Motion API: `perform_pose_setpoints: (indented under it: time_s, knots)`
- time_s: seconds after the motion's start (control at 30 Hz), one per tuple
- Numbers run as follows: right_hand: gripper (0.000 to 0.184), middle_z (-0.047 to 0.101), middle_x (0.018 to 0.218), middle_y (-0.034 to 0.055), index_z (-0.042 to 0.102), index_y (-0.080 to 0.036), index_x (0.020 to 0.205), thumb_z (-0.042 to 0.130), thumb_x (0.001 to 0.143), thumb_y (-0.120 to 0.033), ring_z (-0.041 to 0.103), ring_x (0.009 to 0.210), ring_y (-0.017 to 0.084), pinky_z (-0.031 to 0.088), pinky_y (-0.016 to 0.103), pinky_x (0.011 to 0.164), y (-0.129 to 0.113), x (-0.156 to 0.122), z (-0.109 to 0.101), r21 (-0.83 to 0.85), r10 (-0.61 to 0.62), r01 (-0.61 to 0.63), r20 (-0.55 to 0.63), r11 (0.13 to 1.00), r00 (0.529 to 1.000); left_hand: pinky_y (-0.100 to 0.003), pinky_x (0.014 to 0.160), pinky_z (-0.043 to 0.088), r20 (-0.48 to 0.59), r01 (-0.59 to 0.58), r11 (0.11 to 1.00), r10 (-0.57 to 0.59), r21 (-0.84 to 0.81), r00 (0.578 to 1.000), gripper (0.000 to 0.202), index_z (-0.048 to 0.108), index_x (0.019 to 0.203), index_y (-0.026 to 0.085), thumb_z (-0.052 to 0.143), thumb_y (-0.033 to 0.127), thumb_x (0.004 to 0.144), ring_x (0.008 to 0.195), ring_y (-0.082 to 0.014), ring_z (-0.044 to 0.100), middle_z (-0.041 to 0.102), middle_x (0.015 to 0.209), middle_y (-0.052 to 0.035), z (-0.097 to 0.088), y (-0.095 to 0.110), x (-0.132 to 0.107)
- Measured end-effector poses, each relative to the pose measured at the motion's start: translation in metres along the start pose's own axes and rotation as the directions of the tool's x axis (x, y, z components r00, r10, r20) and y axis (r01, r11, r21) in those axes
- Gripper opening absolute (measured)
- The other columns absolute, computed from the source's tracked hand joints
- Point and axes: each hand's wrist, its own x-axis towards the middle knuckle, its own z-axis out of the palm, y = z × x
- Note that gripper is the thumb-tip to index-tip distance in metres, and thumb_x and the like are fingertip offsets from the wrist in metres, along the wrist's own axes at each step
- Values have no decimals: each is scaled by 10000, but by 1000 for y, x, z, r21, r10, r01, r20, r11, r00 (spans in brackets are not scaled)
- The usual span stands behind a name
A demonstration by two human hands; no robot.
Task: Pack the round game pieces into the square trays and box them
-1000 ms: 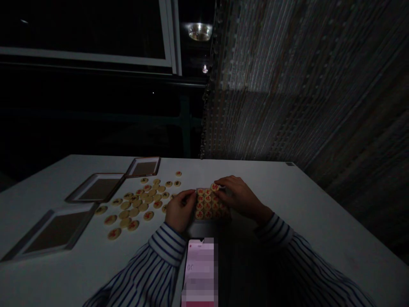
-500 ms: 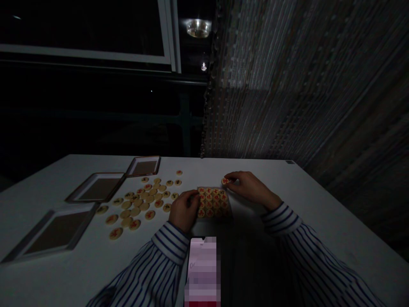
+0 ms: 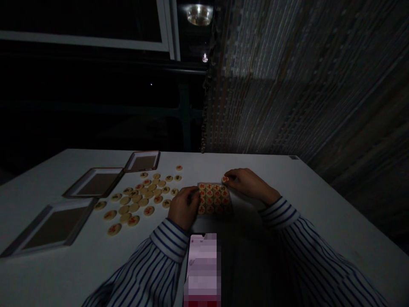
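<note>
A block of round cream game discs with red characters point(image 3: 213, 198) lies packed in rows on a white table point(image 3: 303, 204). My left hand point(image 3: 183, 208) rests curled against the block's left edge, fingertips on the nearest discs. My right hand point(image 3: 247, 183) is at the block's far right corner, pinching a single red-marked disc point(image 3: 225, 179) between thumb and fingers. Several loose discs point(image 3: 140, 200), some red and some dark-marked, are scattered left of the block. Both arms wear striped sleeves.
Three shallow dark-rimmed trays lie at the left: a near one point(image 3: 53, 228), a middle one point(image 3: 96, 182) and a far one point(image 3: 143, 161). A lit phone point(image 3: 202, 268) sits at the near edge between my arms. A beaded curtain point(image 3: 287, 85) hangs behind the table.
My right hand lifted one red disc off the block's far edge and carried it right to the block's far corner. My left hand stayed at the left edge. The view tilted slightly.
</note>
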Motion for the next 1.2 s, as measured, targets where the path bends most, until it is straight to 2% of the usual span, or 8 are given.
perform_pose_setpoints:
  time_s: [0.3,0.83,1.2]
  knots:
    - [270,632,851,56,605,-195,930,442,783,-351,559,775,169,378,259,669,6,-1,7,-56,-17,19,35,998,999,-304,796,430,72,-32,999,31,19,997,283,577,962,163,403,288,777,897,-188,559,613,956,-79,0,1,-2]
    - [311,619,929,59,599,-197,976,444,779,-381,549,829,171,371,251,704,5,0,11,-91,40,-29,119,995,992,-321,793,451,56,-54,997,51,47,997,252,577,944,160,413,242,771,891,-175,563,617,945,-66,1,1,-2]
    - [325,624,929,63,603,-199,969,430,782,-400,550,826,170,368,251,705,10,0,16,-82,25,-14,133,997,991,-315,798,445,59,-64,996,61,59,996,252,576,943,154,413,235,770,878,-170,560,614,937,-65,2,0,-1]
